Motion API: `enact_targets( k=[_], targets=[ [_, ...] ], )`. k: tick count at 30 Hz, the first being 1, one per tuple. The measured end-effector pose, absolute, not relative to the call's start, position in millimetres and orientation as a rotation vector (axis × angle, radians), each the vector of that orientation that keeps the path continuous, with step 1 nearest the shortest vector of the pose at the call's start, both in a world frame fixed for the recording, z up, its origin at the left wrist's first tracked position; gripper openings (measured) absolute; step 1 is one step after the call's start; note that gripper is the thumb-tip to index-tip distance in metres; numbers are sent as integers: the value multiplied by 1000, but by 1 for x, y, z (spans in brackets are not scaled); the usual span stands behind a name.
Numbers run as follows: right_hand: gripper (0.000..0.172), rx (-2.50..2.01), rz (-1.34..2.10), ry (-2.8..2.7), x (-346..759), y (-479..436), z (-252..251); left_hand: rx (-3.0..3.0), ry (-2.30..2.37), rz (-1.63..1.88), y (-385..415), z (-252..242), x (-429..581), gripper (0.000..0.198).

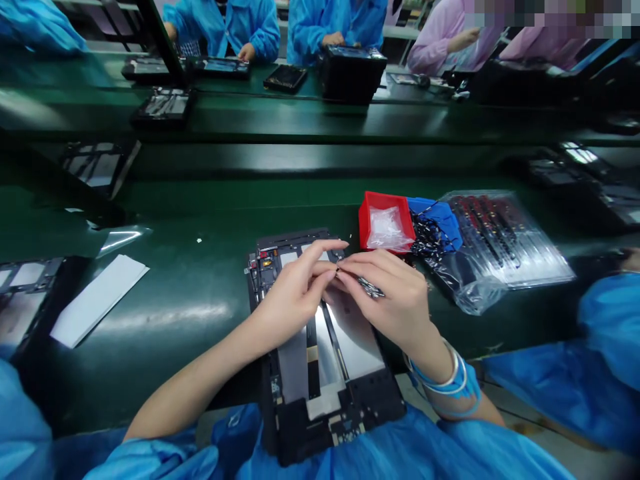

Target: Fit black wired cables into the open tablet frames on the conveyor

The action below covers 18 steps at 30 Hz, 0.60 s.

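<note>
tablet frame (300,427) lies flat on the green workbench (175,267), right in front of the person, with its long side going from near to far. it has silver panels, and small circuit parts sit along its far left edge. both hands are above the middle of this frame. the right hand (387,297) is closed in a pinch: its fingers (360,263) grip a small metal part (371,287), maybe a thin bracket, held just above the frame. the left hand (293,297) is close beside it, half curled, and its fingertips (333,270) reach the end of that part, but i cannot tell if they grip it too. some thin bangles (440,377) go around the right wrist. to the far right of the frame stands a red plastic bin (385,220) with a small clear bag inside, and just beside it lies a bundle of black cables (433,233) on something blue. further right is a large clear plastic bag (500,243) with dark strips inside. on the left side lie a white paper sheet (97,300) and a second tablet frame (25,300). across the far bench sit co-workers in blue coats (225,27).
</note>
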State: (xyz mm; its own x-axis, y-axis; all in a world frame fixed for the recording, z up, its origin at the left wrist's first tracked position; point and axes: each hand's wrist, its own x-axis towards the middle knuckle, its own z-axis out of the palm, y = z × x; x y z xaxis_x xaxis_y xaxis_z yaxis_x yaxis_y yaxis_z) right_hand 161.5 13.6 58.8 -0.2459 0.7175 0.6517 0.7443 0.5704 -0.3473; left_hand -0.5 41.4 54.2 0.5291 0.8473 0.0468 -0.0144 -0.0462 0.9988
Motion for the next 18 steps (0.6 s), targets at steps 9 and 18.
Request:
enact_targets(
  k=[9, 18],
  targets=[
    [19, -1267, 23, -2086, 171, 15, 62, 1902, 742, 705, 40, 53, -7, 51],
    [21, -1237, -243, -2068, 186, 22, 56, 1436, 709, 804, 37, 56, -5, 51]
  ],
)
